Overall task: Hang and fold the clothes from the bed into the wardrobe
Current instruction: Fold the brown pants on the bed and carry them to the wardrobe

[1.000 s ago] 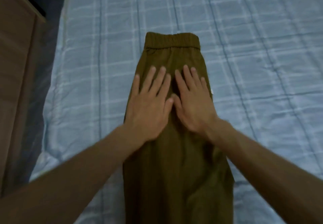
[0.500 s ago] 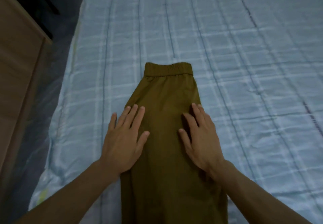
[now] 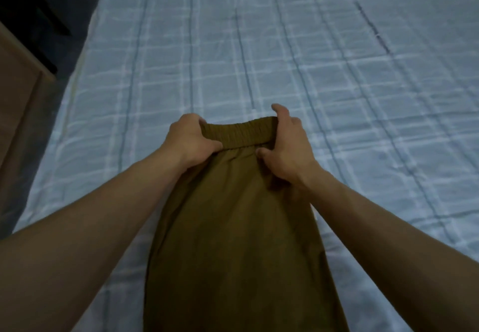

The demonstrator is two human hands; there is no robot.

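Hands (image 3: 191, 139) (image 3: 287, 147) grip trousers (image 3: 233, 228) waistband (image 3: 238, 133); bed (image 3: 259, 46) beneath.

Home bedroom — bed (image 3: 311, 72) under blue plaid sheet, wooden furniture (image 3: 18, 103) at left edge.

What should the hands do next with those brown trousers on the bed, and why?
Probably lift the waistband and fold it back toward the person, over the legs. The left hand and right hand each grip one end of it, and the trousers lie flat and lengthwise on the bed, ready for folding.
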